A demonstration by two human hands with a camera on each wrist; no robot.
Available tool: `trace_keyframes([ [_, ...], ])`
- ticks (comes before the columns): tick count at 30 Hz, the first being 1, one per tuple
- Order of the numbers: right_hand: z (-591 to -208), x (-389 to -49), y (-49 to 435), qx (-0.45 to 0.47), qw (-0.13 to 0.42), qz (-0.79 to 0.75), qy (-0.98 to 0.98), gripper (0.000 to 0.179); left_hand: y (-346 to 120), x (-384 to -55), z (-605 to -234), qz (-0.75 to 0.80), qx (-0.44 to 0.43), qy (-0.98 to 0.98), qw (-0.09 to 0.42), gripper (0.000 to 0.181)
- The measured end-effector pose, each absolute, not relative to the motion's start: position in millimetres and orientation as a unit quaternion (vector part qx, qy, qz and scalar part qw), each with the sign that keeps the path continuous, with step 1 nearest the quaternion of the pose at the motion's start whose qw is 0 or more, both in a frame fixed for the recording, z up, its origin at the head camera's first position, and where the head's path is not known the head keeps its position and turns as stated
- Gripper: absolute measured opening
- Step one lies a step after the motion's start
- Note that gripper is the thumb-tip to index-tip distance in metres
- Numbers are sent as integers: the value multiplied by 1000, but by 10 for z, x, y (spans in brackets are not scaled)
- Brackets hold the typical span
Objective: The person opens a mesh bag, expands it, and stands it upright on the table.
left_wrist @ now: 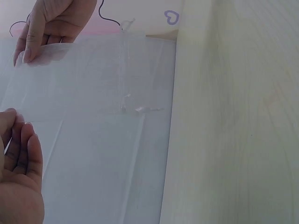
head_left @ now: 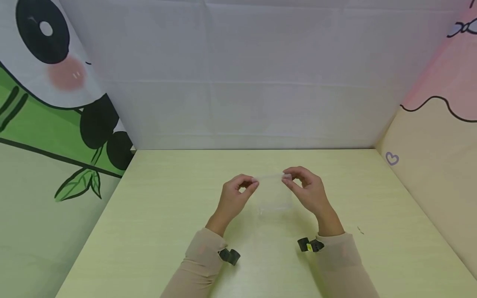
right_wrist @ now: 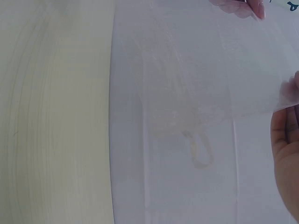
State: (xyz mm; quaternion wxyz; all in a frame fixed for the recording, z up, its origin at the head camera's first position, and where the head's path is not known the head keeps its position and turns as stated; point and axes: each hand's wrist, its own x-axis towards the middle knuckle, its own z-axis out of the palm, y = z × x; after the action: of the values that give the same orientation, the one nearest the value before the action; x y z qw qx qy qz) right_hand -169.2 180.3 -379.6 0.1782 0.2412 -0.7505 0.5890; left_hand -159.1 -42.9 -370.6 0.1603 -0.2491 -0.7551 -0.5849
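A clear, thin plastic bag [head_left: 273, 196] hangs between my two hands above the table. My left hand [head_left: 234, 194] pinches its upper left corner between thumb and fingertips. At the upper right corner, the thumb and forefinger of my right hand [head_left: 309, 190] do the same. The left wrist view shows the see-through sheet [left_wrist: 84, 84] stretched flat between both hands, with a crinkled band and small ragged bits along its lower end. In the right wrist view a small translucent loop [right_wrist: 209, 151] dangles from the bag's lower corner.
Below the hands lies a pale wood-grain table [head_left: 149, 231]. A white fabric wall [head_left: 238, 82] rises at its back edge. Painted panels stand left and right, the right one with a small purple heart [head_left: 392, 158]. A thin dark speck [head_left: 360, 230] marks the table at right.
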Motion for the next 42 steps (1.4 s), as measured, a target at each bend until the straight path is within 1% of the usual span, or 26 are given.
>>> trace_keyframes([
  [4, -3791, -1700, 1796, 272, 196, 591, -734, 15, -431, -1592, -3703, -590, -242, -755, 152, 6],
  [6, -3793, -1701, 1795, 271, 195, 595, -731, 9, -433, -1591, -3698, -593, -240, -755, 148, 6],
  [8, -3790, -1693, 1793, 262, 191, 599, -732, 7, -438, -1589, -3693, -597, -241, -752, 144, 6],
  [11, -3778, -1678, 1780, 243, 184, 598, -741, 8, -444, -1585, -3685, -599, -244, -750, 141, 5],
  [14, -3741, -1657, 1761, 232, 178, 594, -749, 13, -436, -1581, -3682, -600, -246, -747, 144, 4],
  [17, -3644, -1602, 1736, 239, 176, 586, -754, 11, -415, -1582, -3687, -604, -248, -742, 150, 5],
  [21, -3515, -1530, 1712, 255, 179, 568, -762, 9, -395, -1583, -3699, -605, -260, -735, 160, 17],
  [25, -3491, -1517, 1714, 254, 180, 551, -774, 12, -389, -1594, -3715, -600, -278, -732, 164, 30],
  [27, -3506, -1523, 1723, 244, 177, 542, -785, 11, -384, -1606, -3731, -594, -278, -737, 164, 27],
  [31, -3681, -1615, 1794, 225, 166, 526, -803, 9, -386, -1722, -3924, -580, -285, -741, 185, 17],
  [34, -3798, -1681, 1840, 222, 164, 516, -811, 9, -390, -1801, -4047, -577, -298, -733, 201, 18],
  [39, -3774, -1678, 1827, 232, 176, 513, -807, 10, -381, -1796, -4038, -588, -306, -724, 190, 21],
  [42, -3666, -1616, 1786, 246, 187, 516, -799, 11, -374, -1779, -4016, -587, -306, -725, 194, 18],
])
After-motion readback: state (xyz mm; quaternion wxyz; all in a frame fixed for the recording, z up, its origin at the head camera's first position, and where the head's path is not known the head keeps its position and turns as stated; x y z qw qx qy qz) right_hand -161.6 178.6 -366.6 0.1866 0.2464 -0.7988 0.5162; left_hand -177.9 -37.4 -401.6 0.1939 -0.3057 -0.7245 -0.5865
